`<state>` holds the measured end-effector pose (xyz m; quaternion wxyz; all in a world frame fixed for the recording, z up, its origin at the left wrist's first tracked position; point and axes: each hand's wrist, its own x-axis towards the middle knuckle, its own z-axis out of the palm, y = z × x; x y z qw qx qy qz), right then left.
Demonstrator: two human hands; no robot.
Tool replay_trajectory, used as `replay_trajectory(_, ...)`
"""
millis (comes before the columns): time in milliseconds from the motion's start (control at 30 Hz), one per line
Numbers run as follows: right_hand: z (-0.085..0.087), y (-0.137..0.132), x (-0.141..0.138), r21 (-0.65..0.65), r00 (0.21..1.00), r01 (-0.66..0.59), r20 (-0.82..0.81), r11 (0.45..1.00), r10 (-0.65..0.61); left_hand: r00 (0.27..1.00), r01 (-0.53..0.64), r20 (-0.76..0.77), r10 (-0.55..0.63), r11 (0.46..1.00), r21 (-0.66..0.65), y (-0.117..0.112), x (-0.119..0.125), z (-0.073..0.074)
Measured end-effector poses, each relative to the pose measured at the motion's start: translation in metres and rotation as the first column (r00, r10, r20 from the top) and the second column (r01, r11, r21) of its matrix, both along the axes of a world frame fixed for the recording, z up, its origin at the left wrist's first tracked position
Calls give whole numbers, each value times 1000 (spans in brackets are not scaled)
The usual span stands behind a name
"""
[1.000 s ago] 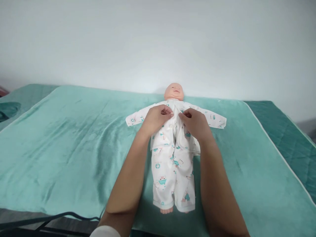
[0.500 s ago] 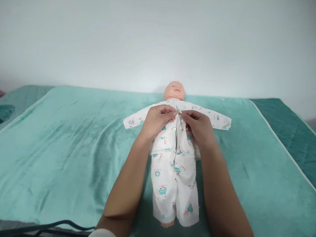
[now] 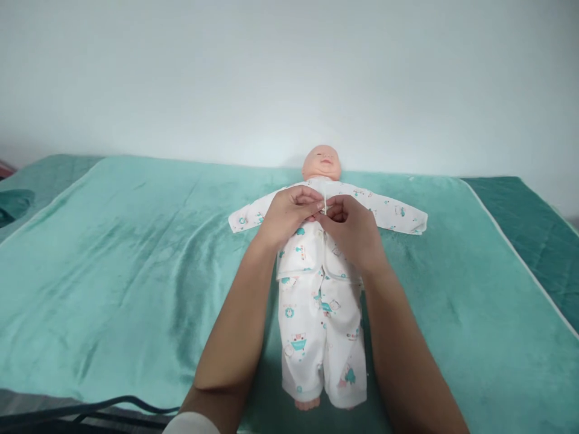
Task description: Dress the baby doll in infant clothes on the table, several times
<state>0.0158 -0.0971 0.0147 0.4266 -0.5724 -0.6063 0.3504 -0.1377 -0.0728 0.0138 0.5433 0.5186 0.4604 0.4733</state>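
A baby doll (image 3: 322,163) lies on its back, head toward the wall, arms spread wide. It wears a white printed shirt (image 3: 301,253) and matching pants (image 3: 301,343). At the chest, my left hand (image 3: 292,214) pinches one front edge of the shirt. Fingertips of my right hand (image 3: 350,226) pinch the opposite edge, almost touching the left ones. Any button between the fingers is hidden. Below the hands the two front edges lie close together.
A teal blanket (image 3: 113,259) spreads under the doll, over a darker green quilted cover (image 3: 525,223). Behind rises a plain pale wall (image 3: 289,78). Black cables (image 3: 104,404) run along the lower left edge.
My right hand has moved slightly left, bringing its shirt edge to the left one. The gap down the shirt front has narrowed. My left hand stays nearly in place.
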Motion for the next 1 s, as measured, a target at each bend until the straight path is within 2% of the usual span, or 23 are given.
replay_trajectory(100, 2, -1, -2, 24, 994, -17, 105, 1000, 15, 999, 25, -29, -26, 999, -21, -2, -2, 3)
replay_trajectory(233, 1, 0, 0, 22, 989, -51, 141, 998, 48, 999, 38, -4, -38, 999, -4, -2, -1, 3)
replay_trajectory(633, -1, 1, 9, 17, 992, -113, 67, 993, 111, 999, -24, -22, 24, 1000, -7, -8, 11, 8)
replay_trajectory(833, -1, 1, 12, 6, 985, -158, 67, 987, 158, 998, 31, 59, -26, 996, -80, -5, 2, 8)
replay_trajectory(1000, 2, -1, 17, -20, 974, -210, 81, 977, 211, 995, 92, 38, -88, 991, -101, -2, -5, 8)
